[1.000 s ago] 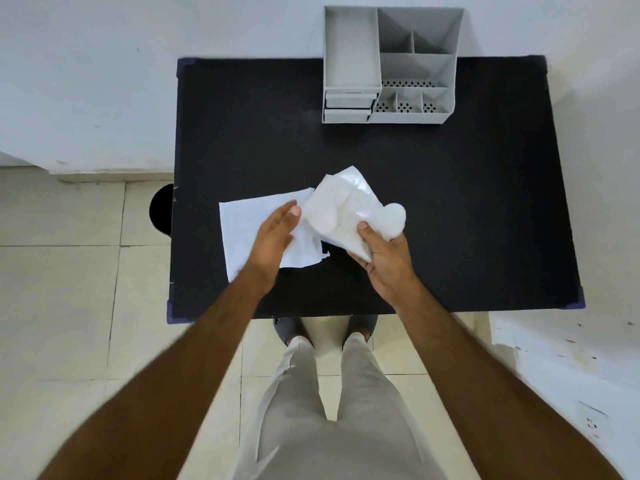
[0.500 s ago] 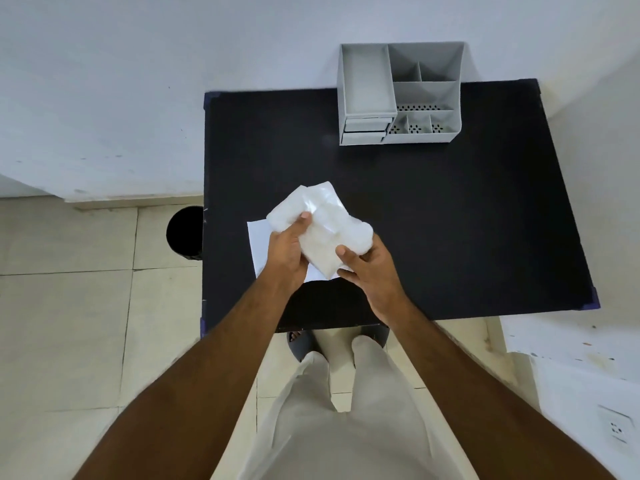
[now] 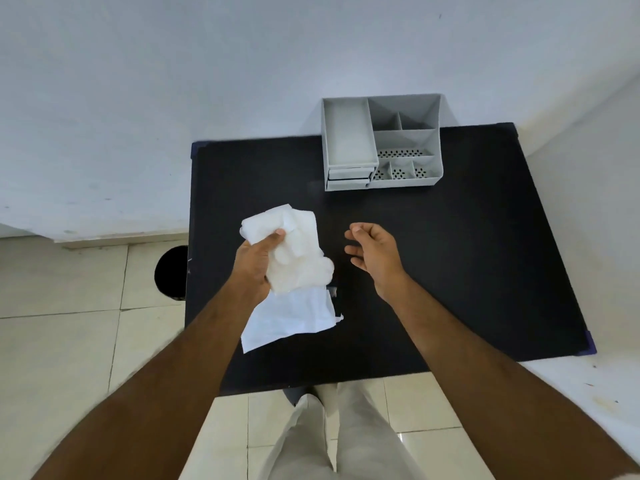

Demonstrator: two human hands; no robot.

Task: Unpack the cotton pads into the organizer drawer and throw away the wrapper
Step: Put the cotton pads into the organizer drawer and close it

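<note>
Black table (image 3: 450, 271) by white wall (image 3: 173, 98), left grip (image 3: 254, 263) holding cotton pads (image 3: 298, 251), right grip (image 3: 375, 251) wide

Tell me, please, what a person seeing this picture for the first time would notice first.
The eye goes first to the left hand, which holds a crumpled white pack of pads above the black table, near its left side. Under it a flat white sheet lies on the table. The right hand is open and empty beside the pack, and a grey organizer stands at the far edge by the wall.
</note>
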